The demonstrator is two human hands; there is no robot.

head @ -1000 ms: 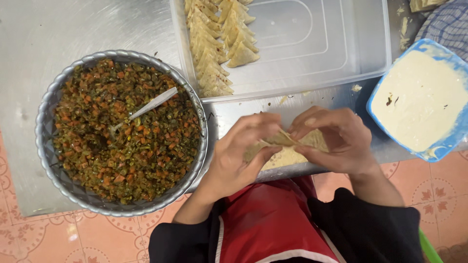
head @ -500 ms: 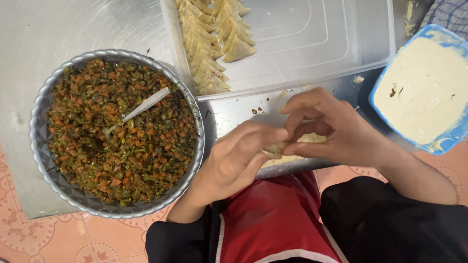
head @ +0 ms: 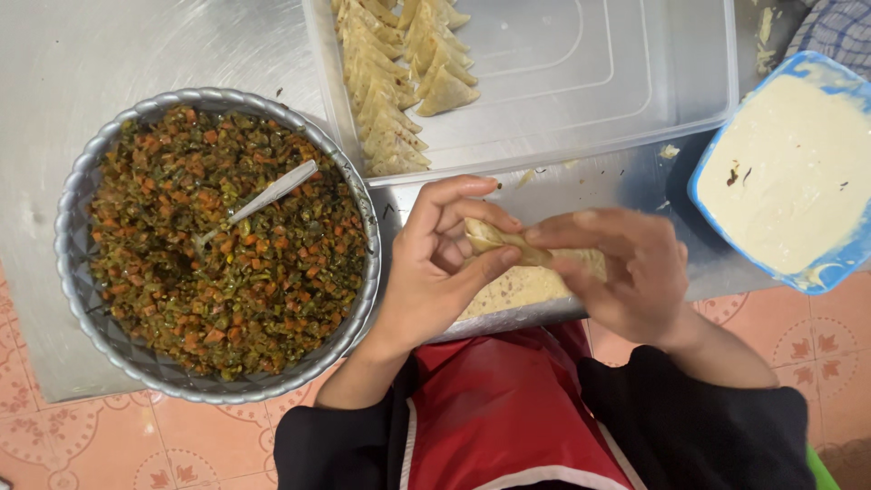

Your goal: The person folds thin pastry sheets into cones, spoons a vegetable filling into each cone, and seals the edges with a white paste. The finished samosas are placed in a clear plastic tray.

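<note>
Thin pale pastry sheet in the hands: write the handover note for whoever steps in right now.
Left hand: fingers curled round the thin pale pastry sheet, pinching its folded top edge.
Right hand: pressing the same fold from the other side.
Round fluted metal bowl of chopped vegetable filling, with a spoon stuck in it, sits beside the left hand.
Blue square tub of white paste sits past the right hand.
Done: rows of folded triangles in the clear plastic tray.
Left: this sheet is only partly folded, and no filling is visible in it.
</note>
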